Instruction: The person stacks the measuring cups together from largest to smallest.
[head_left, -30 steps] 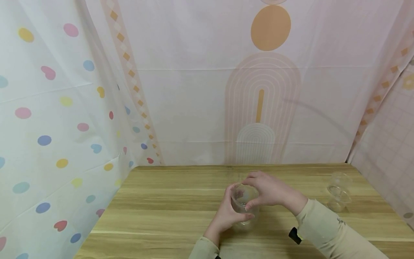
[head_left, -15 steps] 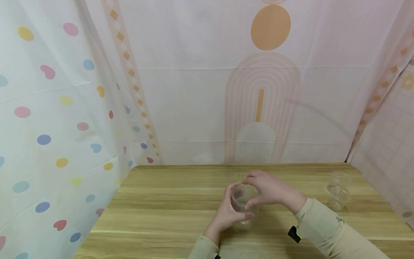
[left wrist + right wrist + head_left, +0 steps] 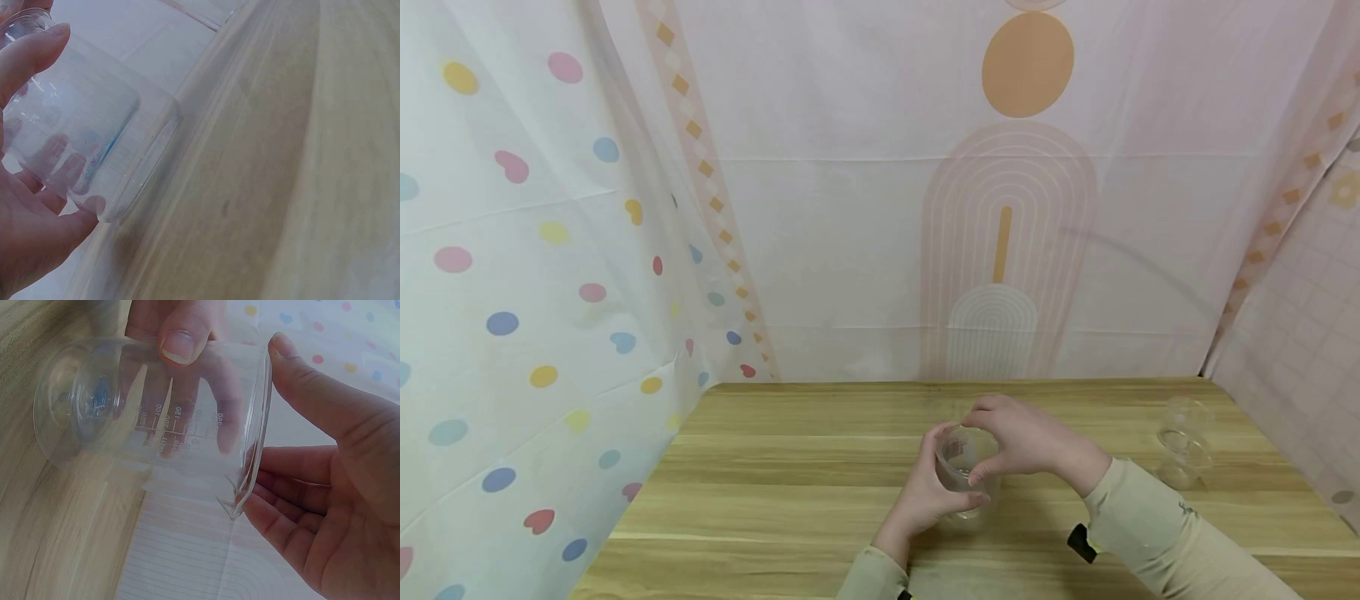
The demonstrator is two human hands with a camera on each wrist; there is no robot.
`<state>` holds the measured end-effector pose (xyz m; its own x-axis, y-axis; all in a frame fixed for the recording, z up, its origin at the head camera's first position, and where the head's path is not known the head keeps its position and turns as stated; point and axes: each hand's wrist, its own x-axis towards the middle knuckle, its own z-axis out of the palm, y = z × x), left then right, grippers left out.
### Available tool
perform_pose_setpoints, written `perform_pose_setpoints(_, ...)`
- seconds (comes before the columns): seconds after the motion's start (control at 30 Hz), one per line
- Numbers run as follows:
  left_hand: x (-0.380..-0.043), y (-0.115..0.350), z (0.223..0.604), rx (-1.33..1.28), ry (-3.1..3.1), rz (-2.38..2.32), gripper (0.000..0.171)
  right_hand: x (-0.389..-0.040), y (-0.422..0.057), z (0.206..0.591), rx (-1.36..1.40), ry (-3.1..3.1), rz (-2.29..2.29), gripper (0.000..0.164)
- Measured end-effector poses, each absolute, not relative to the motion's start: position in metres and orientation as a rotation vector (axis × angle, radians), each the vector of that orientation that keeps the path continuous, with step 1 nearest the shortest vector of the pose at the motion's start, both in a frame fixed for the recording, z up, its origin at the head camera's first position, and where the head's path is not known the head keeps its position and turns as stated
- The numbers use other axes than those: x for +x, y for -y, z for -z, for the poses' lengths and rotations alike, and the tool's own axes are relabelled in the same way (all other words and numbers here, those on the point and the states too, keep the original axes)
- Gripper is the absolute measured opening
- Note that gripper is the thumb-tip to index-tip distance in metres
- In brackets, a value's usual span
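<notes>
The person's left hand grips the graduated beaker at 8 o'clock; right hand grasps its rim, 2 o'clock.

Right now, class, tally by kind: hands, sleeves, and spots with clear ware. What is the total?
Hands: 2 (left hand, right hand)
Sleeves: 2 (left sleeve, right sleeve)
Clear-ware spots: 2 (held ware, unheld ware; overlap hides single pieces)
Total: 6

Passage left across the yellow-brown wood-grained worktop
Clear cylindrical beaker blocks the middle; transparent rounded ware, the right.
</notes>
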<state>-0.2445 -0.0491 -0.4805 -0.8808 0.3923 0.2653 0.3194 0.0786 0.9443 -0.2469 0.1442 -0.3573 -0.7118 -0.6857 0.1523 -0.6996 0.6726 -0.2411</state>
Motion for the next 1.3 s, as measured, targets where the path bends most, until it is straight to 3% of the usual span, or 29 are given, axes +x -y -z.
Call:
perform_pose_setpoints(0.53,-0.245,0.050,0.482,0.760,-2.234,-1.966,0.093,-0.244,-0.145,0.357,1.178,2.808,-0.452,0.071)
perform_pose_setpoints(1.3,-0.245,0.050,0.480,0.783,-2.249,-1.957,0.094,-0.243,-0.153,0.370,1.129,2.690,-0.630,0.052)
